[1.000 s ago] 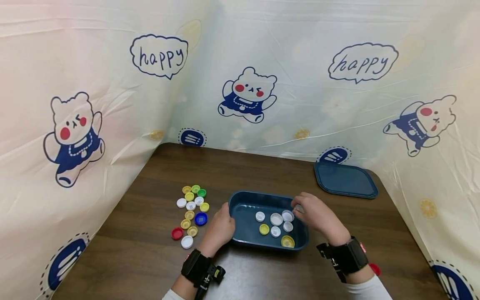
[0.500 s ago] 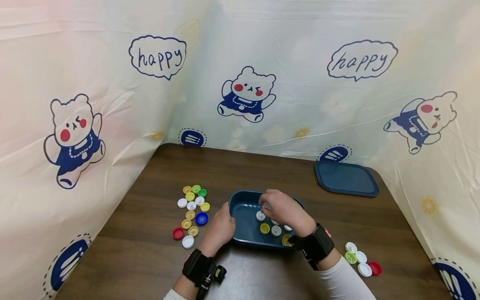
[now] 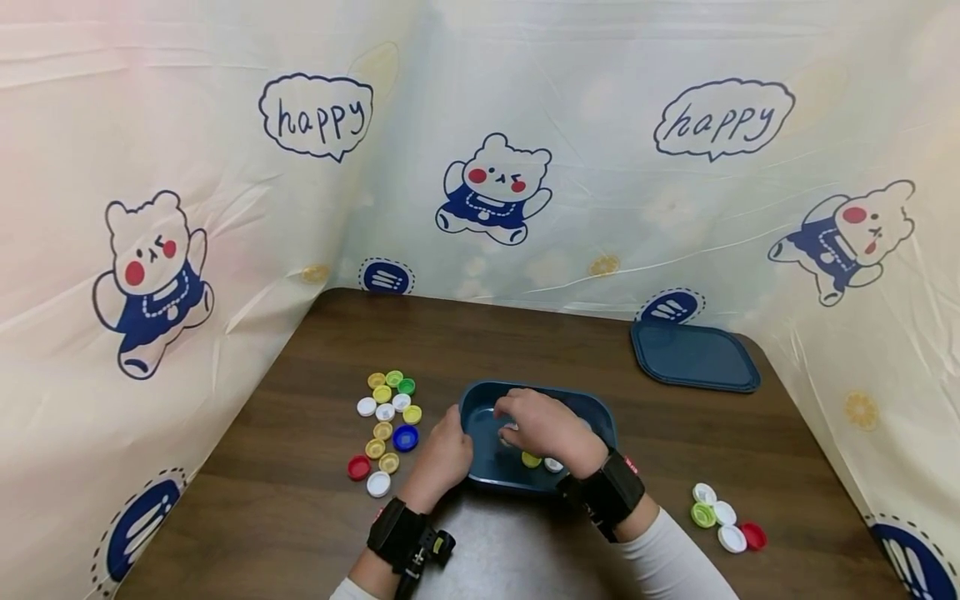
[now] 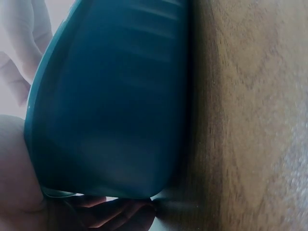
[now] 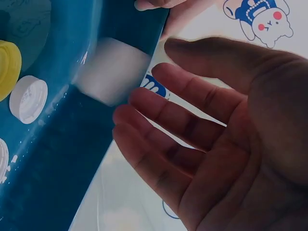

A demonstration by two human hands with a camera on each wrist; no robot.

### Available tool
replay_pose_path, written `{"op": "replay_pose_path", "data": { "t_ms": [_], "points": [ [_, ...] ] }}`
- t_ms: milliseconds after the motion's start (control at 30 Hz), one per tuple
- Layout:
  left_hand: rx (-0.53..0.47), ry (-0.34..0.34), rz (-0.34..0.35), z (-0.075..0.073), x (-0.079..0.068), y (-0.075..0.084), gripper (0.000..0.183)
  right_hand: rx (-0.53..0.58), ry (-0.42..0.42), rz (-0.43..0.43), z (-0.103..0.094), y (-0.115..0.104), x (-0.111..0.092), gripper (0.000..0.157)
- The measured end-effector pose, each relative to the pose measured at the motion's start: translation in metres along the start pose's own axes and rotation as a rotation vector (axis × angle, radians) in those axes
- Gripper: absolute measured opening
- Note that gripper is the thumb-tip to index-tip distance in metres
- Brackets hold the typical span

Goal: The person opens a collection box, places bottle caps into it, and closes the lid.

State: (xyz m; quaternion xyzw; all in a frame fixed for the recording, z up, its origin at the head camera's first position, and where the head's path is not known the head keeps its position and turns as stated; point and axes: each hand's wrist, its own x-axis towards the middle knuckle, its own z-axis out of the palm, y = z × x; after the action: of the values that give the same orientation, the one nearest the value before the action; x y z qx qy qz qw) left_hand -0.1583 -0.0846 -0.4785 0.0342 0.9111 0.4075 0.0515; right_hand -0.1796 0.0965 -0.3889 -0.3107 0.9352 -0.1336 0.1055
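A dark blue plastic box [image 3: 597, 410] stands on the table with several bottle caps inside, among them a yellow cap [image 5: 7, 70] and a white cap [image 5: 29, 99]. My left hand [image 3: 444, 457] grips the box's left end, and in the left wrist view its fingers curl round the box wall [image 4: 106, 106]. Over the box hovers my right hand [image 3: 546, 425], its fingers spread and loosely bent. Just off its fingertips, a blurred white cap [image 5: 114, 72] is in the air against the box's inner wall. From the head view, my right hand hides part of the caps.
Left of the box lie loose caps: a blue cap [image 3: 406, 438], a red cap [image 3: 358, 467] and several yellow, white and green ones. A smaller group with a red cap [image 3: 753, 537] lies at the right. The blue lid [image 3: 696, 357] rests at the back right.
My right hand has moved left from the box's right end, carrying a white cap, and its fingers have let go of it. The left hand stays on the box.
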Motion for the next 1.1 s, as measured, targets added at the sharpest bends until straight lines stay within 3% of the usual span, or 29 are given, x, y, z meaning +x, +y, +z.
{"op": "replay_pose_path", "data": {
  "t_ms": [233, 600, 1100],
  "points": [
    [0.008, -0.007, -0.020, 0.000, 0.002, 0.002, 0.041, 0.031, -0.008, 0.091, -0.006, 0.002, -0.003, 0.026],
    [0.007, 0.017, -0.020, 0.004, 0.002, 0.001, 0.042, 0.065, 0.041, 0.127, -0.004, 0.015, -0.017, 0.023],
    [-0.004, 0.024, -0.029, 0.006, 0.003, 0.001, 0.045, 0.089, 0.193, 0.248, -0.010, 0.066, -0.075, 0.024]
  ]
}}
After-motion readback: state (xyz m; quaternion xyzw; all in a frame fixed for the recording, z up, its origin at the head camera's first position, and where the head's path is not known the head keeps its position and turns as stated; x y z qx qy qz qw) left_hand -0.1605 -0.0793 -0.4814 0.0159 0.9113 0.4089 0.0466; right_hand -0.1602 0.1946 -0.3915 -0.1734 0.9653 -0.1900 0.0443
